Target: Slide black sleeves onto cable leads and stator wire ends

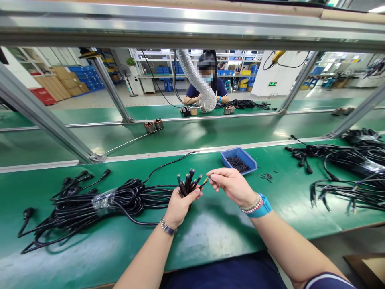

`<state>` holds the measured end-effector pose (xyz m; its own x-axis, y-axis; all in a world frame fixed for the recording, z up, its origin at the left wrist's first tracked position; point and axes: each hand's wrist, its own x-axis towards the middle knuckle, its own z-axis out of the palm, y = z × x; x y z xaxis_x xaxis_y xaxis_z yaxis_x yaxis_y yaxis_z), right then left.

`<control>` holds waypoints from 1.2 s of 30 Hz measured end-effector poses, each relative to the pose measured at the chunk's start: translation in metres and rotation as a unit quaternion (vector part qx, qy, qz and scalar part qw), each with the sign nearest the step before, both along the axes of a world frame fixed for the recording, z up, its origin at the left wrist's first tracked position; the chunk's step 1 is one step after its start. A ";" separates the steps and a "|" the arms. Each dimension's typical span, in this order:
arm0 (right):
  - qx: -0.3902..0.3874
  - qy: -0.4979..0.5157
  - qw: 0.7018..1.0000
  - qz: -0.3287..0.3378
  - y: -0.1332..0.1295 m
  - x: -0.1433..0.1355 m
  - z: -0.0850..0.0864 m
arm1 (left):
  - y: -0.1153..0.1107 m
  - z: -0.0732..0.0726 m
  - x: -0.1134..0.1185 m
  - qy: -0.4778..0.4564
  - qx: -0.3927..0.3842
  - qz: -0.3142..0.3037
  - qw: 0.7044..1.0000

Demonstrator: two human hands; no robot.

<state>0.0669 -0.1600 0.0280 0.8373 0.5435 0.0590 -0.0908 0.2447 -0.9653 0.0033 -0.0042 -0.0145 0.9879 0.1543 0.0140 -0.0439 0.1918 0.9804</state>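
My left hand [180,204] is wrapped round a bunch of black cable ends [189,182], whose coloured wire tips fan upward. Just right of the bunch, my right hand [230,184] pinches at the tip of one cable's yellow-green wires; a small dark piece seems to be between its fingertips, too small to name surely. From the bunch, the cables run left into a coiled black bundle [126,196] wrapped with clear film. Behind my right hand stands a blue bin [252,163] holding many short black pieces [237,163]. A few similar loose pieces [266,177] lie right of it.
More black cable bundles [345,156] lie on the green table [216,237] at right. A metal rail [192,30] crosses above, with slanted posts at both sides. Copper-wound parts [153,125] sit beyond the table's back edge. A person [221,86] sits opposite, behind a flexible duct [195,76].
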 end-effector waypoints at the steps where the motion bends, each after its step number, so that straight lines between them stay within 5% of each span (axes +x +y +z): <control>1: -0.004 -0.003 1.000 0.002 0.000 0.000 0.000 | 0.000 0.000 0.000 0.000 0.000 -0.002 1.000; 28: 0.016 0.032 0.999 0.025 0.006 -0.005 -0.004 | -0.003 0.004 0.001 0.007 0.020 0.067 0.998; 36: -0.013 -0.065 0.996 -0.063 0.017 -0.014 -0.014 | -0.004 0.003 0.000 -0.010 0.019 0.078 0.997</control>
<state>0.0525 -0.1435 0.0141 0.8854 0.4369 0.1585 0.0647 0.2219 -0.9729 0.0036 -0.0084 -0.0114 0.9514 0.3050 0.0428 -0.0904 0.1437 0.9855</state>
